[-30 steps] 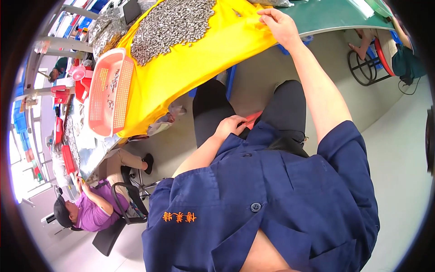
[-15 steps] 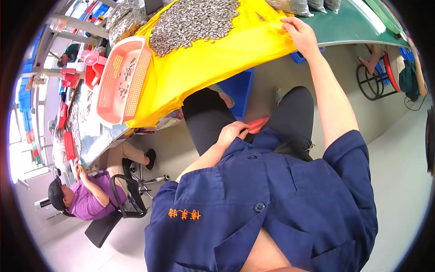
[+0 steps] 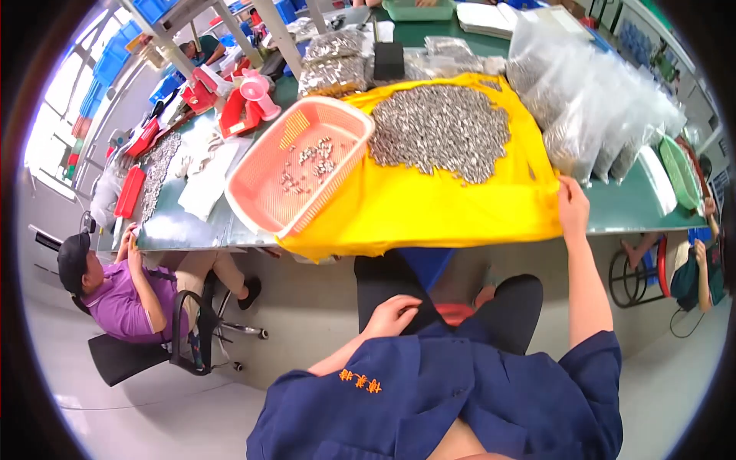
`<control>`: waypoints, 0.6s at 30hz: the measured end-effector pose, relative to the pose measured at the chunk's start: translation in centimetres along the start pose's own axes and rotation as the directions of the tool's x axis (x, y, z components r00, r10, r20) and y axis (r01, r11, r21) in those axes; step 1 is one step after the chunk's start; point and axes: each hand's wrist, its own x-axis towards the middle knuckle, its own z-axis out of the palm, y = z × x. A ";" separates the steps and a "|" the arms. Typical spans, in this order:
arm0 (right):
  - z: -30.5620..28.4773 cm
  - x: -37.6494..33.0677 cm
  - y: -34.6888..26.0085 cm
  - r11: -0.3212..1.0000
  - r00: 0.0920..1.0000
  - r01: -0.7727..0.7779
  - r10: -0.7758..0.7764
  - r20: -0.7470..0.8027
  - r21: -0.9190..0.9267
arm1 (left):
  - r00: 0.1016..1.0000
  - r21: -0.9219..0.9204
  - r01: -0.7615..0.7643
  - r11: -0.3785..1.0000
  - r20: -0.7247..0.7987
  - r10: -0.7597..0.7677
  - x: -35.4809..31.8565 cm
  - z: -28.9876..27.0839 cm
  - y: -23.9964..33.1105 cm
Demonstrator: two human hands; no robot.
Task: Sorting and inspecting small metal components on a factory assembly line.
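A yellow cloth (image 3: 460,218) covers the front of the table, with a broad heap of small shiny metal parts (image 3: 441,130) on it. At the cloth's right front corner, my right hand (image 3: 573,205) pinches its edge between thumb and fingers. My left hand (image 3: 392,316) lies over my left thigh, fingers loosely bent and holding nothing that I can see. A pink plastic basket (image 3: 257,207) stands on the cloth's left part. Some of the metal parts (image 3: 310,162) lie scattered on its bottom.
Clear bags of parts (image 3: 583,100) stand at the right, and more bags (image 3: 333,65) lie behind the basket. A green tray (image 3: 678,172) sits at the far right. On the left, a seated person in purple (image 3: 138,299) works by red bins (image 3: 132,192).
My view has lifted, so more of the table shows. My left hand has come away from the red thing at my lap. The right hand still grips the cloth.
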 end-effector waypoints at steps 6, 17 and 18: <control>0.5 0.3 2.3 0.987 0.987 -0.162 0.162 -0.016 0.019 | 0.889 -0.399 0.200 0.895 -0.311 -0.337 -1.6 -4.8 -5.6; 0.6 0.0 1.8 0.956 0.998 -0.042 0.024 -0.065 -0.292 | 0.860 -0.921 -0.117 0.371 -0.280 -0.427 2.3 -11.2 -2.7; 0.6 0.0 2.1 0.957 0.998 -0.044 0.026 -0.064 -0.287 | 0.850 -0.922 -0.150 0.358 -0.305 -0.430 2.8 -11.3 -2.4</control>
